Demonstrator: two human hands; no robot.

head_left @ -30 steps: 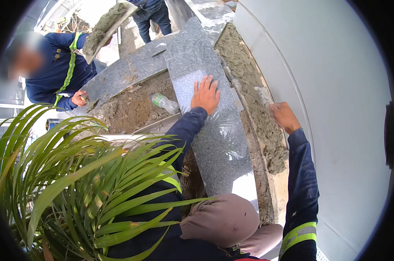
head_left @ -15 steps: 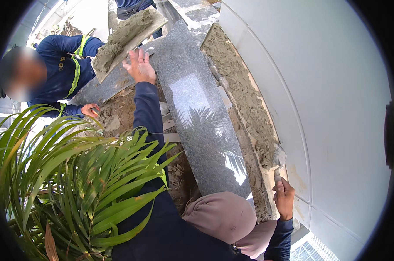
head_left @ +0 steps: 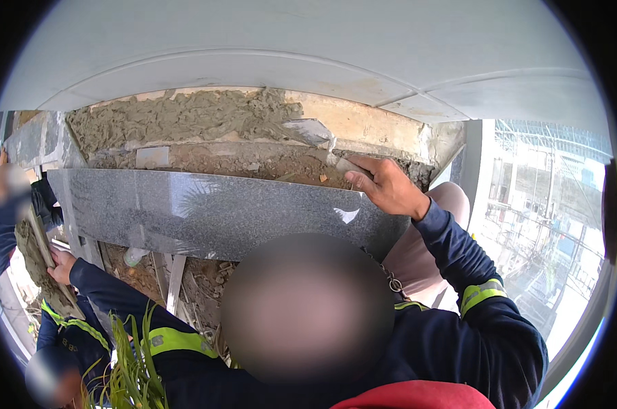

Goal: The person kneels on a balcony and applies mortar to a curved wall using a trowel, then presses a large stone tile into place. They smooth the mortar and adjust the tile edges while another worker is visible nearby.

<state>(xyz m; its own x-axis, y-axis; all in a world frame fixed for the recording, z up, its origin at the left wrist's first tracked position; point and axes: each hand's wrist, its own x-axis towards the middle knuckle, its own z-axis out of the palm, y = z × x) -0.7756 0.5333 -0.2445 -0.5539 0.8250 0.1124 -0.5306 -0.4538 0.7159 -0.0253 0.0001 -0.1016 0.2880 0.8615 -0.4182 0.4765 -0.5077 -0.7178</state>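
Note:
My right hand (head_left: 390, 189) is closed around the handle of a trowel (head_left: 311, 131). Its metal blade lies against the near right end of a wet mortar bed (head_left: 179, 116) spread on the ledge below the pale wall. Over at the far left, my left hand (head_left: 64, 264) grips the edge of a mortar board (head_left: 44, 240) by its side. A thick heap of grey mortar (head_left: 32, 255) lies on this board, which tilts in view. Between my arms and the ledge rests a long polished dark granite slab (head_left: 254, 211), not touched by the left hand.
Co-workers in dark blue with reflective bands are at the left; one hand (head_left: 4, 167) shows by another slab (head_left: 37, 140). Palm leaves (head_left: 134, 354) rise at lower left. A rubble-filled gap (head_left: 274, 165) runs between slab and ledge. Scaffolding shows through glass (head_left: 547, 198) at right.
The view has swung round, so the wall now runs across the top and the slab lies crosswise. My right hand still holds the trowel at the mortar's end; my left still has the loaded board.

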